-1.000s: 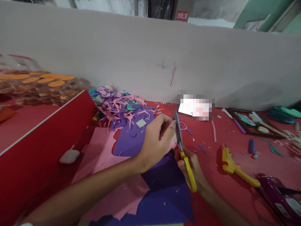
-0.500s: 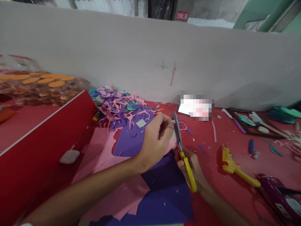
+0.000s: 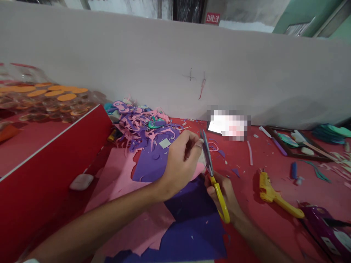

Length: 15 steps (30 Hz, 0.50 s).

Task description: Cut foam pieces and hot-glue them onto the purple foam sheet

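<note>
Pinches pale scrap (image 3: 203, 157) in left hand (image 3: 179, 164); grips yellow scissors (image 3: 210, 166) in right hand (image 3: 222, 191), blades lengthwise away, just right of the scrap.

Yellow-handled scissors (image 3: 216, 182) (grey blades), purple sheet (image 3: 192, 226), red table (image 3: 274, 219).

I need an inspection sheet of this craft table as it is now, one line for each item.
Surface: red table, partly covered by a pink sheet and a purple sheet.
Job's things: scissors, blades pointing away; pale piece at the blades, mostly hidden.
Clutter: scrap pile at the back; glue gun, tray, white case.
Grippers: left hand pinches the pale piece; right hand holds the scissors.
Cables: nothing seen.
Surroundings: grey partition behind; red box on the left.
</note>
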### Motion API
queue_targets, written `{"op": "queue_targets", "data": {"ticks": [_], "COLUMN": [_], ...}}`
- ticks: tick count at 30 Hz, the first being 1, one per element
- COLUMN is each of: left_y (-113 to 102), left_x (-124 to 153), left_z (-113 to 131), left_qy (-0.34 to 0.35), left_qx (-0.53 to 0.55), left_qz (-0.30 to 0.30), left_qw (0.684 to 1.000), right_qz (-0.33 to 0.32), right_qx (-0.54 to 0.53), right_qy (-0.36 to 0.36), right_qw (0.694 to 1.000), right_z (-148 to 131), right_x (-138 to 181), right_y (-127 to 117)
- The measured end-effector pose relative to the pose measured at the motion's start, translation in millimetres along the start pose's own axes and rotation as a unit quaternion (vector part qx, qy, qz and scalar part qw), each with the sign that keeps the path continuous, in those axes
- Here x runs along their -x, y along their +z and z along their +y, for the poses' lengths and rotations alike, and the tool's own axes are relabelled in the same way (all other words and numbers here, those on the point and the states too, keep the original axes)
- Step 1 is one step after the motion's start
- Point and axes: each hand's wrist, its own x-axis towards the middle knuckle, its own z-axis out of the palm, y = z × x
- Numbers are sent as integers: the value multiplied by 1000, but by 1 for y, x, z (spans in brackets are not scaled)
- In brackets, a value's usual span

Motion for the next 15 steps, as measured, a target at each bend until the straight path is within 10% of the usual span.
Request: {"op": "queue_targets", "data": {"ticks": [15], "left_y": [-15], "left_x": [-24], "left_z": [9], "left_qy": [43], "left_qx": [-93], "left_qz": [-82], "left_qw": [991], "right_qz": [-8], "right_qx": [-79], "right_qy": [-37], "right_qw": [996], "right_z": [18], "right_x": [1], "right_y": [8]}}
